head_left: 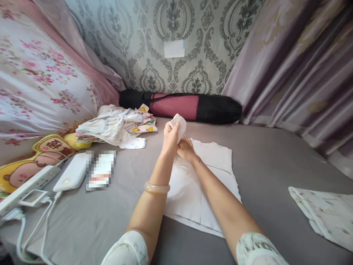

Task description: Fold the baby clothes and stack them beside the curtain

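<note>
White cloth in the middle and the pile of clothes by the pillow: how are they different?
The white cloth lies spread flat on the grey bed; the pile of clothes is crumpled in a heap. The white cloth is plain; the pile of clothes has coloured prints. The left hand holds up part of the white cloth; nobody touches the pile of clothes. Both are fabric on that bed.
</note>
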Demonstrator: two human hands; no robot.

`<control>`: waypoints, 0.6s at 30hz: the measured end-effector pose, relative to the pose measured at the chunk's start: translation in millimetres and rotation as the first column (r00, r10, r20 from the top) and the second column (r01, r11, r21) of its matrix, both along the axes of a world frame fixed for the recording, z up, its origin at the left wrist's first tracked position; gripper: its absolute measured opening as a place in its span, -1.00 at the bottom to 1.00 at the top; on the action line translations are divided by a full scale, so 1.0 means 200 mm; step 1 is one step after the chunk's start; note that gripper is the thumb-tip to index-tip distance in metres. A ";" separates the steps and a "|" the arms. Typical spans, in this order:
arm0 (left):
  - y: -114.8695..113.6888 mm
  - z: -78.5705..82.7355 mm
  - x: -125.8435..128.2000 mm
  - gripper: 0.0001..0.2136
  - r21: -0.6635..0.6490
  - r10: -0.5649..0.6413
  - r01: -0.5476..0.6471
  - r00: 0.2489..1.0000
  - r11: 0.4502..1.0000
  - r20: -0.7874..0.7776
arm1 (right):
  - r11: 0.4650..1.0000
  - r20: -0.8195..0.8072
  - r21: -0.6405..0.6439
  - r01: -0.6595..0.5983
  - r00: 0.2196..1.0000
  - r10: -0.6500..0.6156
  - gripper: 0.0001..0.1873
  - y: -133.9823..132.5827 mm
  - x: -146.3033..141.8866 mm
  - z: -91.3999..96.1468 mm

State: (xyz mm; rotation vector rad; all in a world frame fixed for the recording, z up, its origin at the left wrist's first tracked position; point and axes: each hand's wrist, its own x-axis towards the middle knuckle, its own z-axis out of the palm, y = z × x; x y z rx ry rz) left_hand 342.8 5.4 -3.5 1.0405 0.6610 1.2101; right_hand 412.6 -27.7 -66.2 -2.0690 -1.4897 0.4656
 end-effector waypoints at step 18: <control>-0.29 -0.29 0.20 -0.80 0.300 -0.097 0.325 0.806 0.897 -0.584 | 0.934 -0.997 -0.003 0.356 0.072 -0.031 -0.47 -0.52 0.29 0.04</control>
